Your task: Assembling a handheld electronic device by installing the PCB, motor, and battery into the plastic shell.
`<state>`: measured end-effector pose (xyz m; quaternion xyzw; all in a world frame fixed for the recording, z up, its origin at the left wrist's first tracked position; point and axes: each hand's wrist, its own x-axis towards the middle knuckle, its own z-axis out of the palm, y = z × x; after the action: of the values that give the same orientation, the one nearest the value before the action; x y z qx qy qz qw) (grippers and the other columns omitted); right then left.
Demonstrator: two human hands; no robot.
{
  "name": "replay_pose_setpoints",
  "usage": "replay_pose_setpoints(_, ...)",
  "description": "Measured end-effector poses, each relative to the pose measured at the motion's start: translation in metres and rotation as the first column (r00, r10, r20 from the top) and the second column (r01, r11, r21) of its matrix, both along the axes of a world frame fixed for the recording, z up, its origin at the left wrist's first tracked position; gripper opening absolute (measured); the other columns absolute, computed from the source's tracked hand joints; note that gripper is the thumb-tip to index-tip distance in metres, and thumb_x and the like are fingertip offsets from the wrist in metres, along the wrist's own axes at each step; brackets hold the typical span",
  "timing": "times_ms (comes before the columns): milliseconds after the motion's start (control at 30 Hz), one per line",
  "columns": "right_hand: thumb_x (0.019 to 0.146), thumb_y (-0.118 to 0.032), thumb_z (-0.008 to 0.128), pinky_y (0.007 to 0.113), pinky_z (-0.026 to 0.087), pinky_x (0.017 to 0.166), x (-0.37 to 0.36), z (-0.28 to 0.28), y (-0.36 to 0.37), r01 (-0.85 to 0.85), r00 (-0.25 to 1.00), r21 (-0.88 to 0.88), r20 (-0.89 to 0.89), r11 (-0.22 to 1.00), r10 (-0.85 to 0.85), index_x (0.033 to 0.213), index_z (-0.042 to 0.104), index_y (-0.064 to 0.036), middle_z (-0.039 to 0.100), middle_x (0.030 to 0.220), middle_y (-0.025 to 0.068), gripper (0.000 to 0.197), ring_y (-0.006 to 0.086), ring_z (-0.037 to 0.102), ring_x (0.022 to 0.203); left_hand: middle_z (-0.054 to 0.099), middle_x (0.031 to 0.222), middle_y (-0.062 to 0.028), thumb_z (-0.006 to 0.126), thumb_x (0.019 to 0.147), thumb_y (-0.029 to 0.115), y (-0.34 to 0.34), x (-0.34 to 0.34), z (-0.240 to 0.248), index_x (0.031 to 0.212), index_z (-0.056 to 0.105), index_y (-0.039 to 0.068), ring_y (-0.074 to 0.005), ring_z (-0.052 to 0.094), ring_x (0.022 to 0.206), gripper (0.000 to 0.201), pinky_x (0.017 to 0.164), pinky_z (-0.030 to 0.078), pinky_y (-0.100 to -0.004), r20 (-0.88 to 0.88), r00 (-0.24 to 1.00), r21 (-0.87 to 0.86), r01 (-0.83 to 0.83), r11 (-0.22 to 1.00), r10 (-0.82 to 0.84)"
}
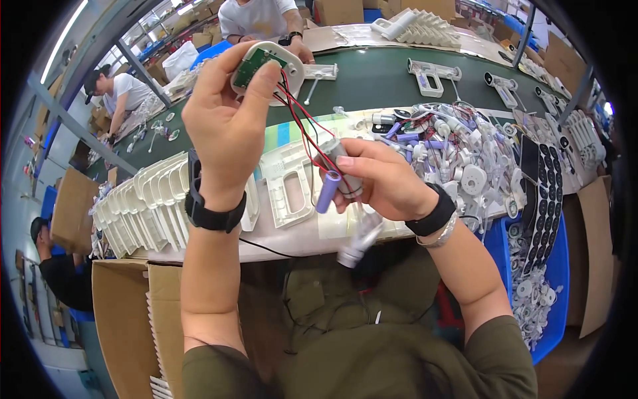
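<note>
1. Left hand [222,113]: fingers clamped on white cap [294,70], above handle shell [273,170]; green board [254,61] turned to view;
2. Right hand [391,178]: fingers clamped on grey cylinder [347,183], right of shell; long axis slanted, lower end rightward;
3. Purple cell [327,192] right of shell; near-upright, lower end leaned left.

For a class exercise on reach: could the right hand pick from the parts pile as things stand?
Probably not: the way looks free, as the parts pile lies beside the right hand, but that hand holds a grey cylinder.
</note>
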<state>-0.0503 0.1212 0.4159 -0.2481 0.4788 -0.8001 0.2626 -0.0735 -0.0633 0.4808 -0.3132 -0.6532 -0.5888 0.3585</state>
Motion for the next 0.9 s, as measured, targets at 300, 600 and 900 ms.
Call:
replay_pose_setpoints(300,0.079,-0.009,0.067,0.021,0.043,0.054,0.004,0.002,-0.002,0.492,0.809,0.410,-0.540,0.768,-0.230,0.080,0.053,-0.0018,0.057,0.079,0.0037,0.016,0.0051,0.053,0.064,0.056,0.090,-0.0072,0.058,0.088,0.011,0.001,0.009,-0.017,0.105,0.041,-0.001,-0.0095,0.057,0.075,0.027,0.060,0.054,-0.0233,0.110,0.994,-0.090,0.024,0.996,-0.014)
replay_pose_setpoints(600,0.074,-0.009,0.070,0.026,0.042,0.061,0.005,0.008,0.005,0.774,0.523,0.204,-0.741,0.600,-0.422,0.081,0.056,-0.0019,0.056,0.069,0.0029,0.018,0.0104,0.049,0.063,0.058,0.090,-0.0064,0.062,0.086,0.008,0.002,0.016,-0.007,0.106,0.046,-0.002,-0.0071,0.055,0.076,0.028,0.062,0.048,-0.0183,-0.057,0.996,-0.180,-0.080,0.980,0.071)
replay_pose_setpoints(900,0.072,-0.018,0.072,0.025,0.042,0.053,0.027,0.024,0.015,0.497,0.738,0.291,-0.638,0.817,-0.221,0.080,0.057,-0.0001,0.056,0.063,0.0065,0.024,0.0101,0.049,0.053,0.060,0.098,-0.0123,0.060,0.086,0.006,0.010,0.041,0.011,0.112,0.046,-0.004,-0.0126,0.060,0.083,0.031,0.067,0.054,-0.0221,-0.224,0.967,-0.268,-0.181,0.946,0.122)
